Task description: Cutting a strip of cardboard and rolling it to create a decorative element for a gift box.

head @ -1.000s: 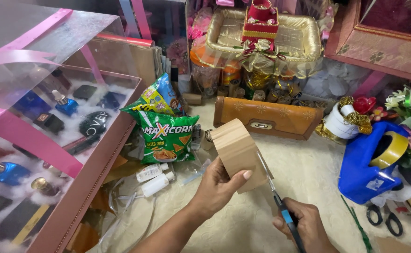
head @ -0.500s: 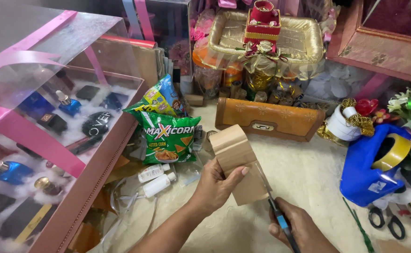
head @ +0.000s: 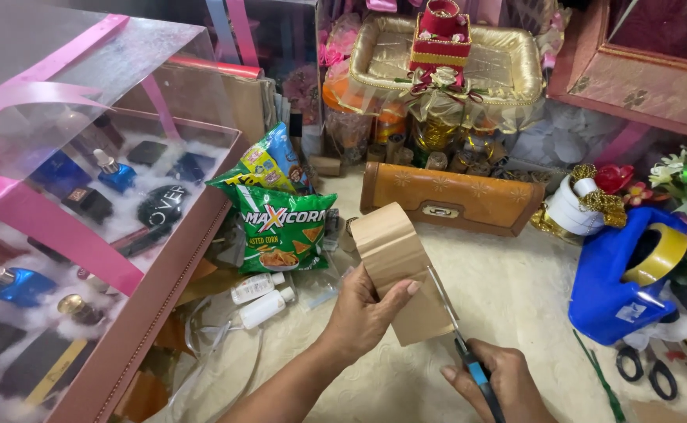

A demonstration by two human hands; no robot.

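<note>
My scissors (head: pixel 447 313) have crept along the cardboard piece (head: pixel 396 262); left hand (head: pixel 363 313) pinches its light, stiff, bendable edge, right hand (head: pixel 496 384) wraps the handles.

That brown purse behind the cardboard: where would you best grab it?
Pinch the purse across its long top edge, coming from above. It lies lengthwise with the clasp facing forward; clutter crowds behind it, while the cardboard and left hand partly block the front.

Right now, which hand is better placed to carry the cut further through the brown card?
Right. The right hand grips the scissors, whose blades lie along the folded brown card's edge. The left hand pinches the card upright, so it is probably best left steadying.
</note>
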